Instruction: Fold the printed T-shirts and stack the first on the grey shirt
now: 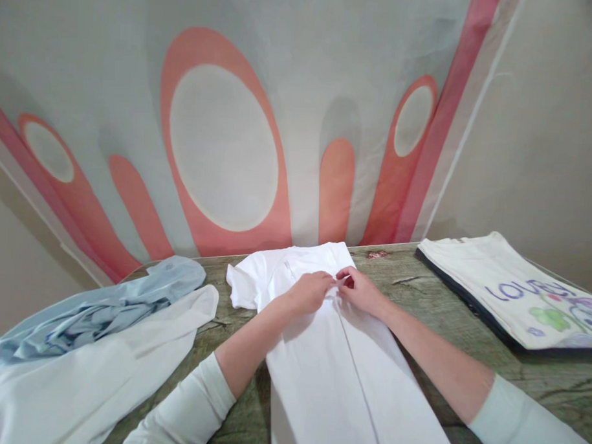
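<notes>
A white short-sleeved shirt (319, 378) lies lengthwise on the wooden table, its collar end toward the wall. One sleeve sticks out on the left; on the right its side looks folded inward, with a long edge running down the middle. My left hand (310, 292) is closed, fingertips pinching the shirt's fabric in its upper middle part. Close beside it, my right hand (361, 290) pinches the same area with thumb and fingers. The fingertips of both hands nearly meet, and a small bit of cloth shows between them.
To the left lie a crumpled light-blue garment (172, 276) and a white garment (126, 365). On the right rests a flat stack topped by a cream printed cloth (508, 275), with a dark piece beneath. A wall with a pink and orange pattern (282, 183) stands behind the wooden table (401, 277).
</notes>
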Tool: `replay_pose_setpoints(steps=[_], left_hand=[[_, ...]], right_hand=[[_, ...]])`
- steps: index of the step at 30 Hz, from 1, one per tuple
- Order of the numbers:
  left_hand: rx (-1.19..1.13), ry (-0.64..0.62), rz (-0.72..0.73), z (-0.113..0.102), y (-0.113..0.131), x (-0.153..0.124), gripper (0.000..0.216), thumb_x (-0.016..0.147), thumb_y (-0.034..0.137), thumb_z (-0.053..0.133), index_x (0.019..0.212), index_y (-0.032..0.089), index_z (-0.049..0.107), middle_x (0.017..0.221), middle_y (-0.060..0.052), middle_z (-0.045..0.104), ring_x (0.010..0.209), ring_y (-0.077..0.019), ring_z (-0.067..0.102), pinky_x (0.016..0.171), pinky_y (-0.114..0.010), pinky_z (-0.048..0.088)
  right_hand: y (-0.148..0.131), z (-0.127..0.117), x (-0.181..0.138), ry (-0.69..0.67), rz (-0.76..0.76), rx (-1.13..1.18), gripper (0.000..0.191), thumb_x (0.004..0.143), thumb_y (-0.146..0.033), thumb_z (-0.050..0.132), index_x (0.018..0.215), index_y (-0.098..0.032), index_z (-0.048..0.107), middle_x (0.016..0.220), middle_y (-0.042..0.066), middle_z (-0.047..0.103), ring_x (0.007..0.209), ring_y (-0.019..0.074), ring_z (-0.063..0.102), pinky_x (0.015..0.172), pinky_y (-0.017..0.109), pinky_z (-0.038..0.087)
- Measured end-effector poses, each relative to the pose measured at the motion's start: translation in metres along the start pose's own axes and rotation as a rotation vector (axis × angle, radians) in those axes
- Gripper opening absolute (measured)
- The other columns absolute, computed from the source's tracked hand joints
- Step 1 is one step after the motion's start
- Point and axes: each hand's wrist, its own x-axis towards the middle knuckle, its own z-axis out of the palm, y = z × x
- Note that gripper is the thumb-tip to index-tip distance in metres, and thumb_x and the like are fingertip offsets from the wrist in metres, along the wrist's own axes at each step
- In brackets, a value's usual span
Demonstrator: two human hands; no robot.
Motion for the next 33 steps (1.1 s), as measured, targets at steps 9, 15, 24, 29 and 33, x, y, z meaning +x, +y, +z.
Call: replay_pose_setpoints(steps=[9, 15, 24, 29, 33], left_hand=[[0.089, -0.037, 0.013, 0.005, 0.011, -0.022, 0.03, 0.085, 0.012, 0.04, 0.11, 0.017, 0.056, 0.113, -0.008, 0.059, 0.104, -0.0213, 0.056, 0.09, -0.033, 0.044], [0.3, -0.131, -0.064, 0.002, 0.016, -0.021, 0.02, 0.084, 0.007, 0.041, 0.095, 0.014, 0.058, 0.096, -0.009, 0.061, 0.087, -0.0219, 0.061, 0.076, -0.033, 0.048], [0.43, -0.052, -0.084, -0.005, 0.019, -0.025, 0.015, 0.085, 0.008, 0.044, 0.087, 0.015, 0.057, 0.09, -0.008, 0.056, 0.084, -0.022, 0.056, 0.076, -0.035, 0.044], [0.4, -0.059, -0.12, -0.005, 0.012, -0.028, 0.016, 0.085, 0.007, 0.042, 0.089, 0.016, 0.055, 0.092, -0.008, 0.055, 0.083, -0.0206, 0.054, 0.072, -0.033, 0.043], [0.37, -0.086, -0.121, -0.007, 0.008, -0.033, 0.019, 0.081, 0.004, 0.043, 0.09, 0.016, 0.054, 0.093, -0.008, 0.055, 0.083, -0.0203, 0.053, 0.072, -0.032, 0.043]], right_hand=[[0.003, 0.0, 0.002, 0.09, 0.003, 0.016, 0.024, 0.068, -0.008, 0.045, 0.089, -0.017, 0.053, 0.082, 0.001, 0.059, 0.066, 0.0127, 0.055, 0.063, 0.026, 0.041], [0.003, 0.0, 0.001, 0.057, -0.075, -0.088, 0.023, 0.068, -0.004, 0.045, 0.08, -0.016, 0.061, 0.081, 0.004, 0.059, 0.072, 0.0147, 0.054, 0.068, 0.027, 0.041], [0.001, 0.0, 0.001, -0.019, -0.144, -0.154, 0.022, 0.074, -0.007, 0.049, 0.08, -0.015, 0.068, 0.084, 0.006, 0.06, 0.082, 0.0164, 0.055, 0.077, 0.029, 0.042], [0.004, 0.001, 0.001, -0.036, -0.132, -0.176, 0.028, 0.074, -0.004, 0.047, 0.083, -0.017, 0.07, 0.087, 0.006, 0.06, 0.083, 0.0158, 0.056, 0.079, 0.028, 0.042], [0.002, 0.0, 0.001, -0.047, -0.135, -0.178, 0.03, 0.073, -0.003, 0.046, 0.083, -0.017, 0.071, 0.088, 0.006, 0.059, 0.084, 0.0159, 0.056, 0.08, 0.029, 0.042]])
